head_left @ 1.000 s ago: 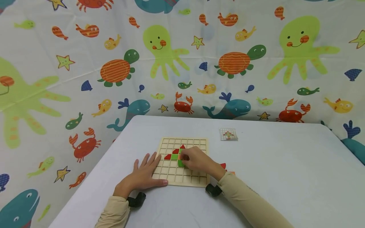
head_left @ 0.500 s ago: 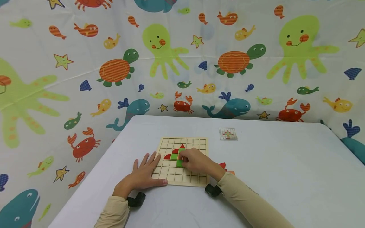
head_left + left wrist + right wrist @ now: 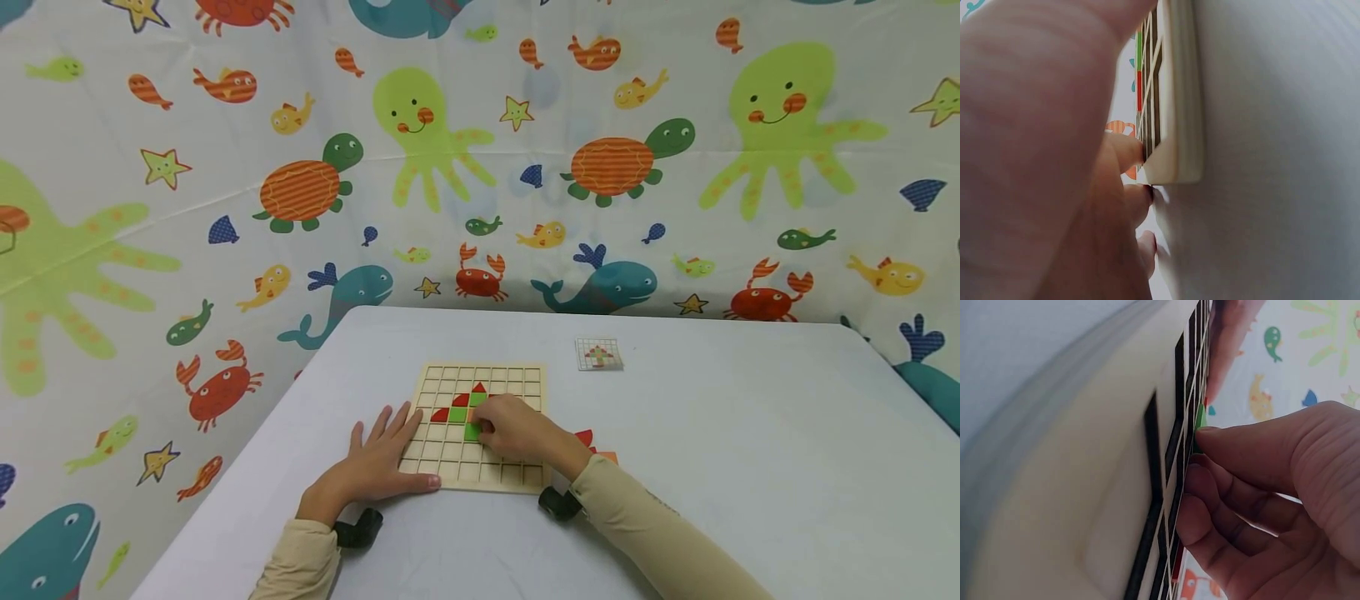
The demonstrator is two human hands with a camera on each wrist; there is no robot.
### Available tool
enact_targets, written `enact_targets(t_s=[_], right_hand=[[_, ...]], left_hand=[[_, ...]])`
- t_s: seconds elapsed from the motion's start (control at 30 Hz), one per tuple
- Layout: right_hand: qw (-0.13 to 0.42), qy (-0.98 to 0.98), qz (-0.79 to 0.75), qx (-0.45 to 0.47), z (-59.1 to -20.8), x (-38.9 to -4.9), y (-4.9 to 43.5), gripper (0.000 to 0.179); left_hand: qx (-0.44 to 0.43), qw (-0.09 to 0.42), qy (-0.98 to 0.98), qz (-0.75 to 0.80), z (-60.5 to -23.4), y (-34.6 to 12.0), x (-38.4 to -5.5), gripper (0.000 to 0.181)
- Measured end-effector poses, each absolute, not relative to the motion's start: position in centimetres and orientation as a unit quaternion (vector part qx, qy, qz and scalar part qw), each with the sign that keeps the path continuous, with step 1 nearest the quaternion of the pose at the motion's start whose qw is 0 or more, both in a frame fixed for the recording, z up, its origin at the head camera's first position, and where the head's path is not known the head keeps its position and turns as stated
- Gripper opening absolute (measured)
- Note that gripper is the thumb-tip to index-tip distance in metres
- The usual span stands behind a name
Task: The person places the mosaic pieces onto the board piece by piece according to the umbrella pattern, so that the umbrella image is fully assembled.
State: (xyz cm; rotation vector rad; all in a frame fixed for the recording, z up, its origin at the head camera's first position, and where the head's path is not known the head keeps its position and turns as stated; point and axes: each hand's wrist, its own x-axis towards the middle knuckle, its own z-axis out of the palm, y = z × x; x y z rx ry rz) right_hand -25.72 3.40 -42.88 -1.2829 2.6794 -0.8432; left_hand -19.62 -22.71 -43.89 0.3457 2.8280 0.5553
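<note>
A wooden grid board [image 3: 442, 471] lies on the table with red and green pieces set in its cells. My left hand [image 3: 367, 462] rests with spread fingers on the board's left edge, thumb at the near left corner. Over the middle of the board, my right hand [image 3: 517, 429] pinches a green square block [image 3: 471, 432] between thumb and curled fingers, down at a cell. In the right wrist view the thumb tip lies against the green block [image 3: 1199, 434]. A red quarter-round piece [image 3: 440, 414] and a green square [image 3: 457, 414] sit to the left. The right hand hides some cells.
A small pattern card [image 3: 599, 354] lies farther back on the white table [image 3: 750, 458]. Right of the board, by the right forearm, are a loose red piece [image 3: 584, 437] and an orange piece [image 3: 609, 457]. A curtain with sea animals [image 3: 480, 167] hangs behind.
The green block under my right fingers has shifted very slightly left. The left hand stays in place on the board.
</note>
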Motion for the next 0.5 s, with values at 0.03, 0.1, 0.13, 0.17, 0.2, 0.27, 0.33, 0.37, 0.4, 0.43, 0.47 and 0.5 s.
enact_targets(t_s=[0.03,0.1,0.13,0.17,0.2,0.27,0.33,0.37,0.4,0.43,0.47,0.5], right_hand=[[0.026,0.867,-0.272,-0.417,-42.86,-25.70,3.40,0.011],[0.025,0.867,-0.270,-0.418,-42.86,-25.68,3.40,0.010],[0.025,0.867,-0.268,-0.418,-42.85,-25.67,3.40,0.010],[0.026,0.867,-0.267,-0.419,-42.86,-25.69,3.39,0.010],[0.025,0.867,-0.265,-0.421,-42.87,-25.70,3.39,0.010],[0.025,0.867,-0.261,-0.424,-42.87,-25.73,3.37,0.011],[0.022,0.867,-0.255,-0.428,-42.85,-25.73,3.38,0.012],[0.020,0.867,-0.252,-0.430,-42.86,-25.73,3.38,0.012],[0.019,0.867,-0.248,-0.431,-42.87,-25.73,3.38,0.011],[0.018,0.868,-0.245,-0.432,-42.90,-25.72,3.37,0.010],[0.019,0.869,-0.242,-0.431,-42.90,-25.70,3.37,0.009],[0.018,0.870,-0.239,-0.431,-42.90,-25.68,3.36,0.008]], left_hand=[[0.118,0.119,0.967,0.190,-43.89,-22.72,-19.60,0.119],[0.118,0.119,0.967,0.191,-43.88,-22.74,-19.58,0.119],[0.119,0.119,0.967,0.193,-43.87,-22.75,-19.57,0.119],[0.119,0.119,0.967,0.193,-43.84,-22.74,-19.55,0.119],[0.120,0.119,0.966,0.194,-43.83,-22.74,-19.54,0.118],[0.121,0.118,0.966,0.195,-43.78,-22.73,-19.51,0.118],[0.121,0.118,0.966,0.195,-43.75,-22.72,-19.49,0.118],[0.121,0.117,0.966,0.194,-43.74,-22.71,-19.48,0.118],[0.121,0.117,0.967,0.193,-43.78,-22.72,-19.50,0.119],[0.121,0.117,0.967,0.192,-43.81,-22.72,-19.50,0.119],[0.120,0.117,0.967,0.190,-43.84,-22.72,-19.52,0.119],[0.120,0.116,0.968,0.189,-43.89,-22.73,-19.53,0.119]])
